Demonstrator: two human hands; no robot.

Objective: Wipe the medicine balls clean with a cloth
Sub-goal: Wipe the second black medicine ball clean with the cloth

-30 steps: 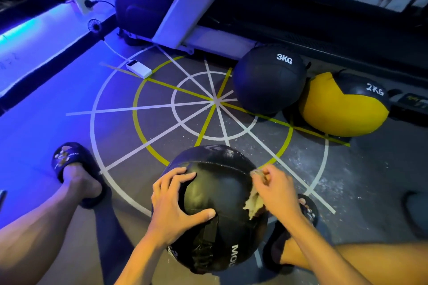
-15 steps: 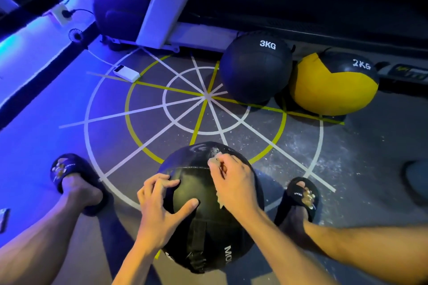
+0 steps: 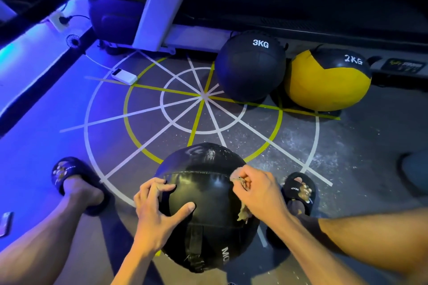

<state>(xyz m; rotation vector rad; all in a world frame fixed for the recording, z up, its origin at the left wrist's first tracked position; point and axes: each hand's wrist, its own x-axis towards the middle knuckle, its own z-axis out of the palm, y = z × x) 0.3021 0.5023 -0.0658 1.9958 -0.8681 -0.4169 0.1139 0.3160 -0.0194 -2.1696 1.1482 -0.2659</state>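
Note:
A glossy black medicine ball sits on the floor between my feet. My left hand rests on its left side, fingers spread and curled over the surface, thumb pressed against it. My right hand grips a crumpled beige cloth and presses it on the ball's right upper side; most of the cloth is hidden under the hand. Farther back stand a black ball marked 3KG and a yellow-and-black ball marked 2KG.
Painted circles and spokes mark the grey floor. A white power bank with a cable lies at the back left. A white machine frame rises behind. My slippered feet flank the ball. A phone lies at far left.
My right hand with the cloth swept from the ball's right side to its top middle, then back to the right upper side. My left hand stayed on the ball.

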